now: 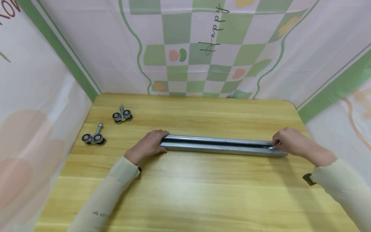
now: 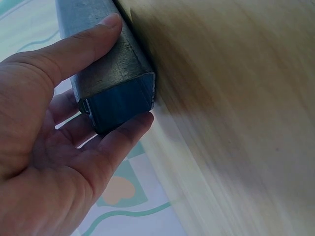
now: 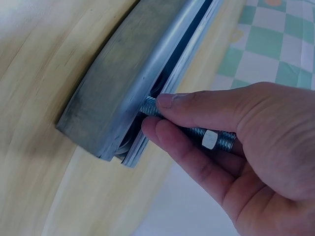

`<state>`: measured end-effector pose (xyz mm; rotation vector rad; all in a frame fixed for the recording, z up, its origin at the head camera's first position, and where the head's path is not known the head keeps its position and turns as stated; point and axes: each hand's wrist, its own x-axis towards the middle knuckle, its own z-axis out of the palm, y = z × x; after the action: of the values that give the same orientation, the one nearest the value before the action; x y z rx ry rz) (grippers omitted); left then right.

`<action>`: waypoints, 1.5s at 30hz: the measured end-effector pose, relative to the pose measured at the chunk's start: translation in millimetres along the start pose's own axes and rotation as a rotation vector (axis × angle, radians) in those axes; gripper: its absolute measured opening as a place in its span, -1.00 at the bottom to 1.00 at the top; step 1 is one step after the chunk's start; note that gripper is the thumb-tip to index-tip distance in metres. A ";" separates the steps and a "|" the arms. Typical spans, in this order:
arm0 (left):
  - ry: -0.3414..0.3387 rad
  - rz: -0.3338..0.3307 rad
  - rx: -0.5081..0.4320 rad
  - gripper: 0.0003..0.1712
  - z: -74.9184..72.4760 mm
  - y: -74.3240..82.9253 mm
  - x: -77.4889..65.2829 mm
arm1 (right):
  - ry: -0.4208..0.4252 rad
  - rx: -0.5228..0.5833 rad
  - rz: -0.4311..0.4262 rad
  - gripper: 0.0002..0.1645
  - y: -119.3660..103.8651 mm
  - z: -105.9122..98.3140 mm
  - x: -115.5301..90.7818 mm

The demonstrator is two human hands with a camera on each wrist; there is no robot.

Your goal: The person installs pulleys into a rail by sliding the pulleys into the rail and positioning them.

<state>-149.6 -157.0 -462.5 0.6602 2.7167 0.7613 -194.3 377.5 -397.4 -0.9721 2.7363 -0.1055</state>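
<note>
A grey metal C-channel rail (image 1: 214, 149) lies lengthwise across the table, its slot facing up. My left hand (image 1: 149, 145) grips its left end, thumb on one side and fingers on the other; the left wrist view shows the hollow end (image 2: 120, 101) between them. At the rail's right end my right hand (image 1: 298, 146) pinches the threaded bolt (image 3: 225, 142) of a roller trolley between thumb and fingers. The bolt sticks out through the slot and carries a nut (image 3: 209, 139). Part of a wheel (image 3: 125, 147) shows inside the rail; the rest of the trolley is hidden.
Two more roller trolleys with bolts stand at the table's left: one further back (image 1: 122, 116), the other nearer the left edge (image 1: 94, 138). Patterned cloth (image 1: 176, 29) hangs behind the wooden table (image 1: 185, 193) and along both sides.
</note>
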 end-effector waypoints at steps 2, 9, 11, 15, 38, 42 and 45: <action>0.003 -0.004 -0.004 -0.31 0.0 0.0 -0.8 | -0.002 -0.004 0.002 -0.79 1.9 0.0 -0.9; 0.011 0.005 0.002 -0.32 -0.6 0.7 -2.1 | 0.015 -0.021 0.006 -0.77 5.1 0.9 -3.6; 0.012 0.003 0.000 -0.31 -0.3 0.9 -2.1 | 0.021 -0.026 0.004 -0.77 5.4 1.1 -4.0; 0.015 0.010 -0.001 -0.32 0.3 0.7 -1.6 | 0.028 -0.030 0.005 -0.77 5.5 1.2 -5.2; 0.019 0.001 0.021 -0.28 3.1 -2.1 -3.4 | 0.179 -0.048 -0.049 -0.75 10.0 10.3 -10.8; 0.017 0.003 0.026 -0.26 3.8 -3.0 -3.8 | 0.150 -0.029 -0.010 -0.67 11.0 9.6 -12.1; 0.017 0.004 0.026 -0.26 3.8 -3.1 -3.7 | 0.114 0.005 0.032 -0.51 12.8 8.1 -13.6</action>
<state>-146.2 -159.6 -466.9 0.6685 2.7457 0.7363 -189.9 396.1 -404.5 -0.9482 2.8520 -0.1669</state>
